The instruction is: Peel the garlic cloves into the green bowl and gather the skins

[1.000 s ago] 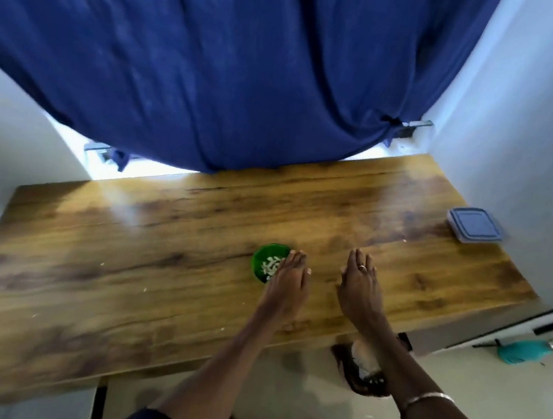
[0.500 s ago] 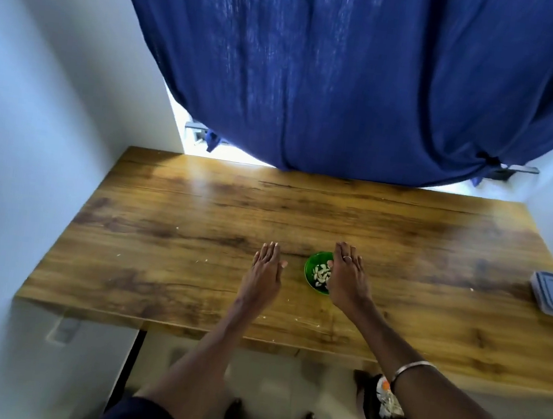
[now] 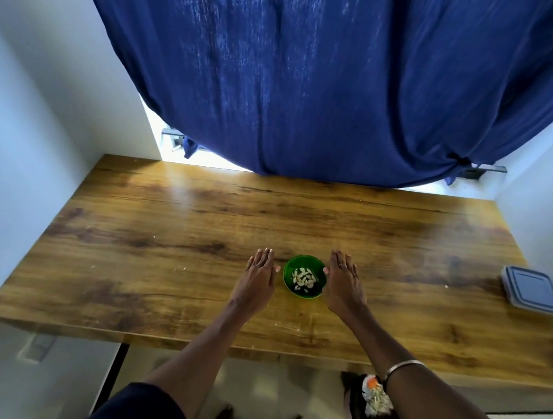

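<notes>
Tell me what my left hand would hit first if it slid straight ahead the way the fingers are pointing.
Nothing, as far as the picture shows. The left hand lies flat beside the green bowl, fingers pointing at the far edge of the table. Bare wood lies ahead, then probably the blue curtain.

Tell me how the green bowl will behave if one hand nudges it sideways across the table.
The green bowl looks small and holds only a few peeled cloves, so it is probably light and would slide easily. The wooden table looks smooth and glossy, so little may resist it. Its low, wide shape makes tipping unlikely.
</notes>
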The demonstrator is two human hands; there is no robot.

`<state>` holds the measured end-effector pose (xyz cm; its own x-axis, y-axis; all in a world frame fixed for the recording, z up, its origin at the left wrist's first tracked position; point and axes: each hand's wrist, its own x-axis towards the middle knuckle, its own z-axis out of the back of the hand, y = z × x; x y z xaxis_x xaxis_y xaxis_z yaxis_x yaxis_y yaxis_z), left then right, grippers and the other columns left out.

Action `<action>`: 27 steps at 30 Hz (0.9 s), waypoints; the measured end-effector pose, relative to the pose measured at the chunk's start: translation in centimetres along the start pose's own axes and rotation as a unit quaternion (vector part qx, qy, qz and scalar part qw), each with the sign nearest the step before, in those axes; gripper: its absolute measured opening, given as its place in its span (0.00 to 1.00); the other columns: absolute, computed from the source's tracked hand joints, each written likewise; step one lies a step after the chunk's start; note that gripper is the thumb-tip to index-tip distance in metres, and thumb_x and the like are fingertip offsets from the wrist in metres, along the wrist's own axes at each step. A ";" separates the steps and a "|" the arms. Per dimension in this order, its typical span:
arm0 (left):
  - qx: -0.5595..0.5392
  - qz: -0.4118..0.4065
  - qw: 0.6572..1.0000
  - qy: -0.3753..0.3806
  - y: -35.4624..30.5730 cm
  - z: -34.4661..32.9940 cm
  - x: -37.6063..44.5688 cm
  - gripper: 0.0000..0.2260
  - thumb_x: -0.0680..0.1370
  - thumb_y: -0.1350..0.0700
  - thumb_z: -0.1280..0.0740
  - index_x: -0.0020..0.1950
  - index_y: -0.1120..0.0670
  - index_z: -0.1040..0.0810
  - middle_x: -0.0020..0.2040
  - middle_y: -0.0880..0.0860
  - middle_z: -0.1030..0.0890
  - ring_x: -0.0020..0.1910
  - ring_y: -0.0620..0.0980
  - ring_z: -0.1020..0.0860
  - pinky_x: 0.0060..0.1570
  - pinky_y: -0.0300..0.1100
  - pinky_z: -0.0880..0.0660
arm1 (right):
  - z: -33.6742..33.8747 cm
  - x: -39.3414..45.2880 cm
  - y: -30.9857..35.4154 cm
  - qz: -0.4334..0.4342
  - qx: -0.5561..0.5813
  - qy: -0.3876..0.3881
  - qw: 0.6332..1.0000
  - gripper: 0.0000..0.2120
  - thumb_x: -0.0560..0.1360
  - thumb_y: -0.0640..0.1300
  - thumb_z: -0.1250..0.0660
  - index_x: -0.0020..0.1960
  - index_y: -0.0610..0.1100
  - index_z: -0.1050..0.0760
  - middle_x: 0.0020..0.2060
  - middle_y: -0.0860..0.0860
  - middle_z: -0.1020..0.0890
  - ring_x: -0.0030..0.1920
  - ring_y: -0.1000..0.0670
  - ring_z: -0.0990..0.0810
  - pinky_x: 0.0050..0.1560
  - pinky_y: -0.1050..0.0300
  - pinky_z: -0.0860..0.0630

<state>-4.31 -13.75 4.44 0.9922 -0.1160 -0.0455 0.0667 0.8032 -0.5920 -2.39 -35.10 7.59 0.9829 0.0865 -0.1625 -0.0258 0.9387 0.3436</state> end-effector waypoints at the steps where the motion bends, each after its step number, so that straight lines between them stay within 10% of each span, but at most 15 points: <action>1: -0.002 0.002 1.000 -0.003 0.0 -0.3 0.2 0.23 0.87 0.56 0.45 0.81 0.63 0.40 0.81 0.61 0.39 0.82 0.58 0.44 0.81 0.49 0.45 | 0.1 -0.2 0.0 -0.004 0.003 -0.008 1.000 0.29 0.83 0.42 0.40 0.80 0.37 0.46 0.78 0.41 0.38 0.79 0.40 0.43 0.76 0.47 0.40; 4: -0.030 0.026 0.998 -0.039 0.1 -1.4 0.7 0.10 0.84 0.60 0.38 0.57 0.62 0.18 0.52 0.58 0.16 0.53 0.57 0.17 0.47 0.45 0.21 | 0.4 -0.6 -0.1 -0.046 0.042 -0.046 0.997 0.19 0.80 0.39 0.36 0.70 0.36 0.30 0.62 0.39 0.21 0.64 0.38 0.22 0.55 0.46 0.23; 7: -0.074 0.036 0.995 -0.062 -0.2 -2.4 1.2 0.17 0.80 0.68 0.35 0.33 0.55 0.25 0.25 0.44 0.31 0.23 0.40 0.33 0.21 0.34 0.42 | 0.3 -0.8 -0.2 -0.086 0.043 -0.060 0.994 0.10 0.80 0.41 0.37 0.54 0.36 0.21 0.45 0.39 0.17 0.46 0.38 0.17 0.36 0.51 0.28; 22: -0.064 0.154 0.984 -0.062 0.8 -2.5 2.5 0.09 0.75 0.63 0.32 0.37 0.60 0.15 0.32 0.56 0.17 0.31 0.55 0.17 0.23 0.53 0.26 | -2.5 1.0 0.2 -0.123 0.158 -0.057 0.978 0.06 0.74 0.38 0.34 0.47 0.41 0.17 0.41 0.44 0.15 0.40 0.42 0.17 0.36 0.50 0.21; 27: -0.049 0.178 0.980 -0.077 2.7 -1.1 1.8 0.09 0.77 0.61 0.31 0.38 0.60 0.14 0.32 0.55 0.17 0.29 0.52 0.19 0.20 0.39 0.35 | -4.0 1.5 2.4 -0.105 0.163 -0.051 0.980 0.08 0.74 0.38 0.33 0.50 0.40 0.18 0.44 0.44 0.15 0.42 0.42 0.17 0.36 0.56 0.27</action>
<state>-2.43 -12.44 1.91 0.9552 0.2573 -0.1464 -0.2902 0.7159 -0.6350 -1.67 -31.41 4.46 0.9740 -0.1460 -0.1735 0.2216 0.7750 0.5918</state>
